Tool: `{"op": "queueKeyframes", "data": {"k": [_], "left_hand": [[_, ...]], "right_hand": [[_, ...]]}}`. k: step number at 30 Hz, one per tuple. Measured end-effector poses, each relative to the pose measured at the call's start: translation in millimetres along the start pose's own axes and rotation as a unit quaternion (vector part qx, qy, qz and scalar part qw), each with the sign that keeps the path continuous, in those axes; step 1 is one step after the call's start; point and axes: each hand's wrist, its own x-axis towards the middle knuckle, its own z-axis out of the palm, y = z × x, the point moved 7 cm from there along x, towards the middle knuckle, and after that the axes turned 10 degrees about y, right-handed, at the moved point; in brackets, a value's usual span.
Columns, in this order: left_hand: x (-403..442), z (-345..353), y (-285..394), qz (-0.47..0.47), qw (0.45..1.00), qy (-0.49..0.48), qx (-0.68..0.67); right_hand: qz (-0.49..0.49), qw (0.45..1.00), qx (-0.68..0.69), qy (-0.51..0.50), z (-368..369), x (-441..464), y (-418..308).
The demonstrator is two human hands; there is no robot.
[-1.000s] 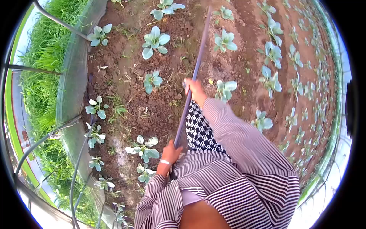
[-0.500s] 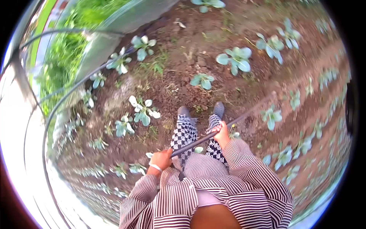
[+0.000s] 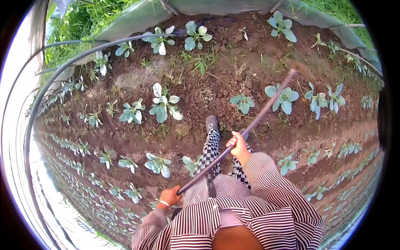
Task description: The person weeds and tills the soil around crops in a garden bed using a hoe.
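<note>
A long dark pole (image 3: 262,111) runs diagonally from lower left to upper right. My left hand (image 3: 170,196), with a white band at the wrist, is closed round its lower end. Farther up, my right hand (image 3: 238,146) grips the shaft in front of my legs. The pole's far end is over the soil beside a leafy plant (image 3: 282,98), where a blurred brownish shape shows; I cannot make out whether it touches the ground. A smaller plant (image 3: 242,103) grows to the left of the shaft. My shoe (image 3: 211,123) stands on the brown soil.
Rows of leafy plants (image 3: 157,164) spread to the left, right and near my legs. Curved dark tubes (image 3: 62,68) arch along the left. A low translucent sheet (image 3: 216,9) borders the bed at the top, with green grass (image 3: 89,21) beyond it.
The view has turned, bringing the sheet across the top. The pole has swung with my hands from near upright to diagonal in view. Both hands still hold it.
</note>
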Motion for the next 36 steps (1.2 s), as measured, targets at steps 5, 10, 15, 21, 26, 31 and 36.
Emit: {"op": "queueKeyframes", "data": {"k": [5,10,15,21,26,31,36], "left_hand": [[-60.9,36.0,-47.2,-0.209,0.977,-0.002,-0.044],[-58.1,28.8,-59.7,-0.234,0.957,0.106,-0.139],[8.2,34.5,-18.5,-0.213,0.914,0.151,-0.312],[116.1,67.1,47.6,-0.248,0.822,0.126,-0.496],[228.5,64.2,85.4,-0.201,0.771,0.077,-0.6],[205.7,29.1,89.5,-0.227,0.707,-0.006,-0.67],[134.3,50.0,72.2,-0.235,0.783,0.037,-0.575]], "right_hand": [[0.059,0.989,-0.132,0.038,43.8,14.7,92.6],[0.008,0.964,-0.261,-0.049,115.8,41.7,136.4],[-0.161,0.904,-0.382,-0.102,209.8,58.6,110.2],[-0.244,0.839,-0.478,-0.088,272.5,89.2,74.7],[-0.387,0.697,-0.602,-0.043,341.4,141.3,31.3],[-0.381,0.649,-0.658,0.021,316.1,163.7,33.9],[-0.305,0.741,-0.598,0.013,262.9,127.8,68.5]]}}
